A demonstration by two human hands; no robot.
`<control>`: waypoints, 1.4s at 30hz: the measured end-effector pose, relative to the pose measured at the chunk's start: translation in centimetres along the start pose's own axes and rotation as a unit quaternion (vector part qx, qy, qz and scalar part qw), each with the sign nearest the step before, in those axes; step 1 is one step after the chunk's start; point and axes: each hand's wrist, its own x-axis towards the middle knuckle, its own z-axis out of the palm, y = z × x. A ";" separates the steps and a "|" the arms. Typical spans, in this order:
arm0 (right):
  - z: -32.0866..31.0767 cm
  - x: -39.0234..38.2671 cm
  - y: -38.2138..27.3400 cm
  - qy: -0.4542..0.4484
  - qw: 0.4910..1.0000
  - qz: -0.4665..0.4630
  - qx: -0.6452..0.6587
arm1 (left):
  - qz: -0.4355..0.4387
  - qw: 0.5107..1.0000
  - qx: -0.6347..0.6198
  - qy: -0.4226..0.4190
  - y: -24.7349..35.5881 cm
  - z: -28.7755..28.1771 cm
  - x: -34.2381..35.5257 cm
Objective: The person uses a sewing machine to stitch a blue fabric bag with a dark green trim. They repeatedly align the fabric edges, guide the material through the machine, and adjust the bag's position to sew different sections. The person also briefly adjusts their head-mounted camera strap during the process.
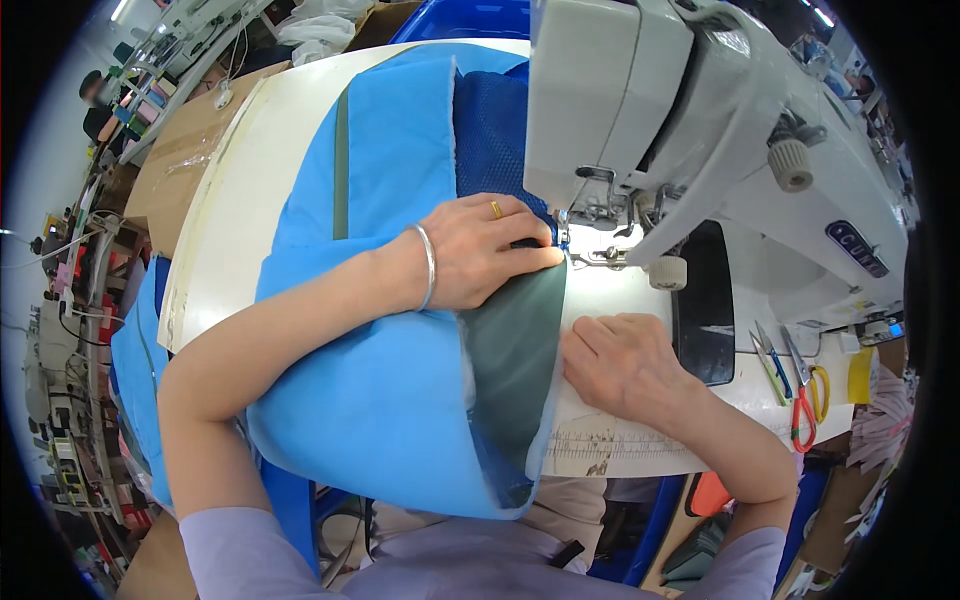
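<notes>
Under the head of the white sewing machine point(590, 90), we find the light-blue cloth point(360, 410), its grey-green panel point(515, 330) running up to the metal foot assembly point(600, 210). The left hand point(470, 255) lies over the cloth, fingers bent and reaching almost to the metal; whether it pinches the layers we cannot tell. The right hand point(625, 370) is loosely curled, fingertips at the panel's outer edge; we cannot tell whether it grips that edge.

We judge the left fingertips most at risk, since a small slip forward would bring them under the foot. Uneven pressure from the two hands could skew the seam, and the heavy fold hanging over the table's front could drag the layers apart. The bracelet point(428, 265) might snag on loose cloth.

The blue looks smooth and softly padded, bulging in a broad roll; the panel seems flat and matte, with a pale raw edge. Beyond the hand, dark-blue mesh point(490, 130) shows a fine open texture. Farther out, we see the hard white table point(590, 420), slim metal snips point(772, 365), scissors point(803, 415) with looped red and yellow handles, and brown cardboard point(185, 150).
</notes>
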 end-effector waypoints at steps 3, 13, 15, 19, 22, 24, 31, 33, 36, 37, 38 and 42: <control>0.0 -0.2 0.1 -0.006 1.000 -0.005 -0.005 | 0.005 1.000 0.002 -0.031 -0.7 -0.2 -0.2; 0.4 -0.2 0.0 0.036 0.999 -0.015 0.013 | 0.026 0.997 0.006 -0.073 -1.6 -0.6 -0.2; 0.4 -0.1 0.0 0.042 0.999 -0.014 0.019 | 0.023 0.998 0.003 -0.054 -1.5 -0.6 -0.2; 0.4 -0.1 0.1 0.040 0.999 -0.013 0.020 | 0.021 1.000 -0.004 -0.019 -1.4 -0.4 0.0; 0.4 -0.1 0.1 0.045 0.999 -0.012 0.021 | 0.025 0.999 0.001 -0.020 -1.4 -0.4 0.1; 0.5 0.0 0.1 0.050 0.998 -0.014 0.020 | 0.028 0.999 0.009 -0.025 -1.4 -0.5 0.1; 0.4 0.1 0.0 0.048 0.998 0.010 0.030 | 0.042 0.997 0.009 -0.057 -2.3 -0.4 0.0; 0.4 0.1 0.0 0.049 0.998 0.020 0.036 | 0.046 0.997 0.005 -0.063 -2.6 -0.5 0.1; 0.4 0.1 -0.1 0.047 0.998 0.028 0.035 | 0.048 0.996 0.009 -0.072 -2.7 -0.6 0.2; 0.4 0.1 -0.1 0.049 0.998 0.027 0.036 | 0.049 0.996 0.010 -0.073 -2.7 -0.7 0.2; 0.4 0.1 -0.1 0.052 0.998 0.026 0.036 | 0.050 0.996 0.010 -0.073 -2.7 -0.8 0.3; 0.7 0.2 -0.1 0.059 0.997 0.027 0.035 | 0.067 0.997 0.005 -0.034 -2.9 -0.6 0.3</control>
